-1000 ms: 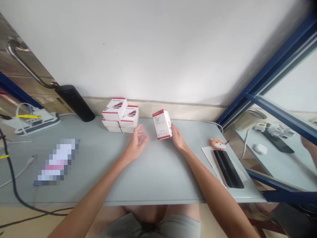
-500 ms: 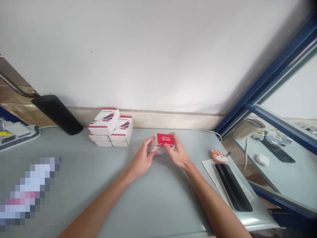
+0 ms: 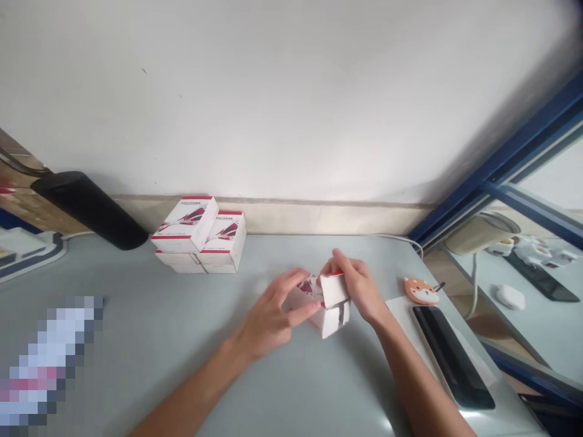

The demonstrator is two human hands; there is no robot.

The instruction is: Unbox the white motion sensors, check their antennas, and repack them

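A small white and red cardboard box (image 3: 326, 321) is between my two hands above the grey table, with its end flap (image 3: 334, 290) lifted. My left hand (image 3: 276, 309) grips the box from the left, thumb and fingers around its side. My right hand (image 3: 357, 282) is closed on the raised flap at the right. A dark gap shows under the flap; what lies inside cannot be made out. To the left, several matching boxes (image 3: 186, 221) are stacked against the wall.
A black cylinder (image 3: 91, 209) leans at the back left. On the right lie a black phone-like slab (image 3: 450, 355) on white paper and an orange animal-face pouch (image 3: 421, 291). A blue-framed glass panel (image 3: 496, 139) borders the right side. A blurred-out patch (image 3: 50, 364) covers something at left.
The box has turned and come nearer and to the right. Its red end no longer faces up, and its flap now stands open in my right hand.
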